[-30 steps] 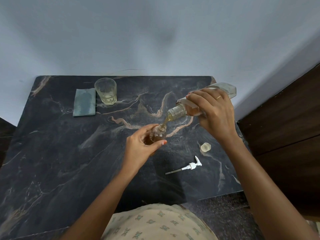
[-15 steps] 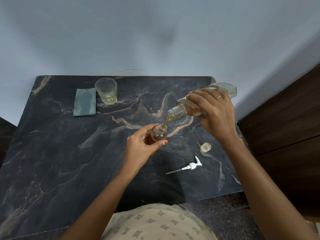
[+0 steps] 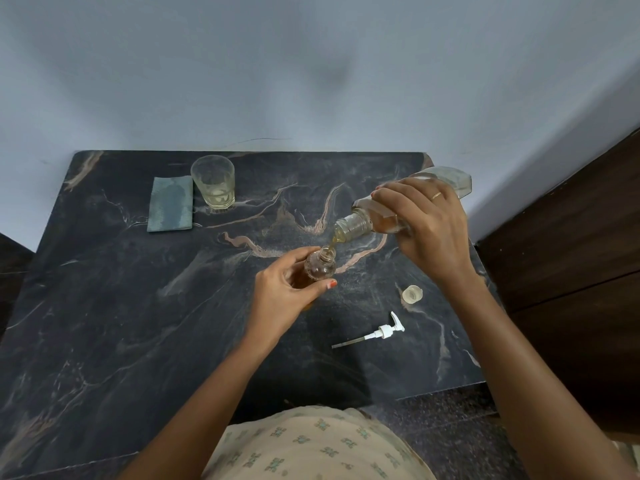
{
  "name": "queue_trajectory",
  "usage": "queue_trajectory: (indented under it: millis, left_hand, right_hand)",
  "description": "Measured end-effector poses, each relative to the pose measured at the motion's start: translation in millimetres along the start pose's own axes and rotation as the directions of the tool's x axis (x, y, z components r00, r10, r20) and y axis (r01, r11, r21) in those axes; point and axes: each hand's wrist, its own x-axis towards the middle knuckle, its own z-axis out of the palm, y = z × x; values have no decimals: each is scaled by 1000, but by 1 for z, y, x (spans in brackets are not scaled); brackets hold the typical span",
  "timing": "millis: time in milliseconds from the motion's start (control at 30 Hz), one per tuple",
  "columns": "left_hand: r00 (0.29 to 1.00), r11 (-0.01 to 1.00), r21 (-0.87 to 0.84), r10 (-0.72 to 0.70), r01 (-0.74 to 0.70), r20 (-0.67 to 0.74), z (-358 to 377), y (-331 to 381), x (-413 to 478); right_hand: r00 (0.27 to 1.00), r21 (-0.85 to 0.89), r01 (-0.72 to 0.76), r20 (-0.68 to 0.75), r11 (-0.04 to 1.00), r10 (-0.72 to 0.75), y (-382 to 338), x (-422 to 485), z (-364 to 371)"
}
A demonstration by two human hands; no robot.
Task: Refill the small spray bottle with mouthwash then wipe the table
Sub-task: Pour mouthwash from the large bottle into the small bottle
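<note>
Fingers of left hand (image 3: 280, 294) wrap upright small spray bottle (image 3: 320, 266); right hand (image 3: 429, 226) clamps mouthwash bottle (image 3: 353, 225), neck tilted down-left, mouth just above small opening.

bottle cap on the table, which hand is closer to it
Right. The right hand, tipping the mouthwash bottle, is just beyond the cap; the left hand, gripping the small spray bottle, is farther off to its left.

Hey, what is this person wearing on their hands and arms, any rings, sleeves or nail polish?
The left forearm and right forearm are bare; no sleeves show. The right hand wears a thin gold-coloured ring. The left hand has orange-red polish on its thumbnail. A beige garment with small green motifs shows below.
</note>
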Motion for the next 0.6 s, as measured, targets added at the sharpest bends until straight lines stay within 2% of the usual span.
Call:
queue_trajectory:
  millis: [233, 600]
  left_hand:
    - [1000, 1000, -8, 2, -2, -5, 1, 0, -1]
    - [1000, 1000, -14, 7, -7, -6, 4, -1, -1]
  right_hand:
    - [999, 24, -24, 32, 999, 23, -5, -5, 4]
    - [980, 97, -170, 123, 981, 158, -18, -23, 14]
